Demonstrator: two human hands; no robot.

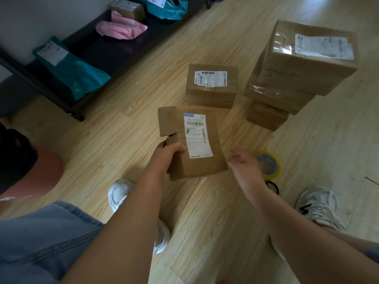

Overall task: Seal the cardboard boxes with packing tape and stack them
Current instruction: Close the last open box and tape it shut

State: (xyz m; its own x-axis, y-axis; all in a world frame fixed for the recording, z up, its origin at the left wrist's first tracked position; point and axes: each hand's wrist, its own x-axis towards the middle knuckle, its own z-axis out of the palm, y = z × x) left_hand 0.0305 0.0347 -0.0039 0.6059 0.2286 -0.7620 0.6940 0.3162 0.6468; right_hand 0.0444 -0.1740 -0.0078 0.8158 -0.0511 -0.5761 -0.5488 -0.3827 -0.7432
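Seen from the head camera, the job looks partly done. A tall stack (303,64) of taped boxes stands at the right, with a shorter pile (211,85) near it. One box (194,144) remains low in front of the person, a flap at its far corner sticking up unsealed. The left hand (166,158) grips the box's left side, thumb on top. The right hand (244,165) hangs loose-fingered and empty just beside the box's right edge, in front of the tape roll (268,163) on the floor (123,140). Whether it touches either, I cannot tell.
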